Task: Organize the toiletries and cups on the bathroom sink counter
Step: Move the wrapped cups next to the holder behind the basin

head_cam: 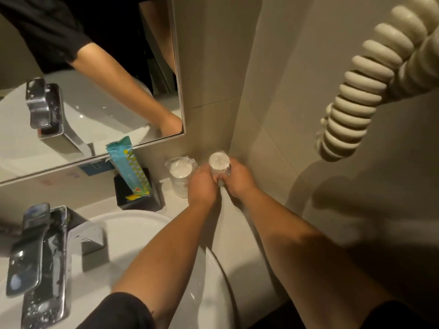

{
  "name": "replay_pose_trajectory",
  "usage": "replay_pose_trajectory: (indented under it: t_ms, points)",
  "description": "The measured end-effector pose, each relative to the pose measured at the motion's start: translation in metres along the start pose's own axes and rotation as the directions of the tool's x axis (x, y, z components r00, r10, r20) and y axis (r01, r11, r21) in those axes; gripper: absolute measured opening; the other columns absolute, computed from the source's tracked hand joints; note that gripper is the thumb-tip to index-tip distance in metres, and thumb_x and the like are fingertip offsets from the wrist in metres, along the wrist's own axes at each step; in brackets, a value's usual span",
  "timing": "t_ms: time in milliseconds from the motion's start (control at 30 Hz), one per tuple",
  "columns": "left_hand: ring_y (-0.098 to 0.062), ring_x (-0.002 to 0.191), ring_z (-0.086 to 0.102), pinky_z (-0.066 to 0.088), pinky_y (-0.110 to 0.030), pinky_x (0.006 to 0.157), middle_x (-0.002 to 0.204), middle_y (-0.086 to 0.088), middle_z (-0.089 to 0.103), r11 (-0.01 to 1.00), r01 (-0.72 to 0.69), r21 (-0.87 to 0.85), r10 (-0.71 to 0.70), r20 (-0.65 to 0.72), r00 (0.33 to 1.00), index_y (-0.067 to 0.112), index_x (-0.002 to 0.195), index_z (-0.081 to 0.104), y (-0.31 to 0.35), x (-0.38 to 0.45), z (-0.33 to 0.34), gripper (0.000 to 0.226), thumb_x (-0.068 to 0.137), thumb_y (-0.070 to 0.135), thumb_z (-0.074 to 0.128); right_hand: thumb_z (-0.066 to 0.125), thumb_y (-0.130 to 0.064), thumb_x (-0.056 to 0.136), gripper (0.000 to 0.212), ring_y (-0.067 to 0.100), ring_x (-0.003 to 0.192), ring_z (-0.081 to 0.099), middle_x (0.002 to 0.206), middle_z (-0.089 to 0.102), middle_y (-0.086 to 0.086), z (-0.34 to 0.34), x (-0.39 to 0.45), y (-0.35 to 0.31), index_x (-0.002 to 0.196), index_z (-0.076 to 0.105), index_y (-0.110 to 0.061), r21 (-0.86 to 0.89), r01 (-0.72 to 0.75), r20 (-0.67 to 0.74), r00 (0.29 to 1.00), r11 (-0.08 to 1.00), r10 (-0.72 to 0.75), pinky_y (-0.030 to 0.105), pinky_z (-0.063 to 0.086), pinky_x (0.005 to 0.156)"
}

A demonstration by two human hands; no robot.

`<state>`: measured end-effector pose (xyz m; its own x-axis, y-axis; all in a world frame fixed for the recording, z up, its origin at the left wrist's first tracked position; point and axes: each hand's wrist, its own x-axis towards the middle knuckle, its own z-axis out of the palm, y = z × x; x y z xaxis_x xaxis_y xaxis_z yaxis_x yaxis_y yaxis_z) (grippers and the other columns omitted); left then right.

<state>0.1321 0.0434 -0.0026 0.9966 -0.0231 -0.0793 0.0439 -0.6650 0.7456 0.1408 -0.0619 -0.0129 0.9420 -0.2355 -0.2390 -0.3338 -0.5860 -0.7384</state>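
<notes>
Both forearms reach forward over the basin (133, 224) rim toward the back corner of the counter (228, 224), wrists close together. The left hand (202, 186) and right hand (238, 180) meet around a wrapped cup (219, 165), fingers curled against its sides from either flank, holding it upright in the corner where the two walls join. A second wrapped cup (180, 176) stands on the counter just left of the left hand. Further left a black holder (139, 198) carries a teal packet (129, 168) leaning toward the mirror (95, 79). The faucet (45, 257) sits at the basin's left.
</notes>
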Motion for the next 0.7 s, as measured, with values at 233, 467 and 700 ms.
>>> replay_pose_trajectory:
  t_ms: [233, 467, 700]
  points:
    - [-0.02, 0.075, 0.047, 0.034, -0.029, 0.066, 0.085, -0.005, 0.059, 0.999, 0.004, 0.054, -0.004, -0.006, 1.0, 0.015, 0.088, 0.053, 0.003, 0.003, 0.002, 0.005, 0.088, 0.01, 0.053, 0.061, -0.011, 0.084, 0.059, 0.029, 0.11, 0.062, 0.123, 0.065, 0.007, 0.001, 0.003, 0.001, 0.139, 0.044, -0.025, -0.051, 0.008, 0.0, 1.0, 0.999, -0.008, 0.035, 0.05, 0.093]
    - [-0.022, 0.076, 0.046, 0.035, -0.032, 0.066, 0.087, -0.007, 0.054, 0.996, -0.003, 0.093, 0.002, 0.011, 1.0, 0.006, 0.098, 0.052, 0.0, 0.002, 0.001, 0.01, 0.089, 0.01, 0.054, 0.054, -0.017, 0.09, 0.052, 0.03, 0.105, 0.062, 0.119, 0.064, 0.008, -0.005, -0.005, -0.003, 0.139, 0.037, -0.022, -0.099, -0.016, -0.002, 1.0, 0.995, 0.016, 0.032, 0.049, 0.085]
    - [-0.022, 0.073, 0.048, 0.035, -0.029, 0.061, 0.079, -0.003, 0.053, 0.995, 0.001, 0.099, -0.004, 0.022, 1.0, 0.012, 0.103, 0.044, 0.005, -0.012, -0.012, 0.01, 0.094, 0.01, 0.046, 0.053, -0.013, 0.089, 0.047, 0.033, 0.097, 0.063, 0.115, 0.064, 0.013, -0.021, -0.03, -0.018, 0.135, 0.042, -0.017, -0.207, 0.026, -0.008, 1.0, 0.978, -0.028, 0.032, 0.05, 0.079]
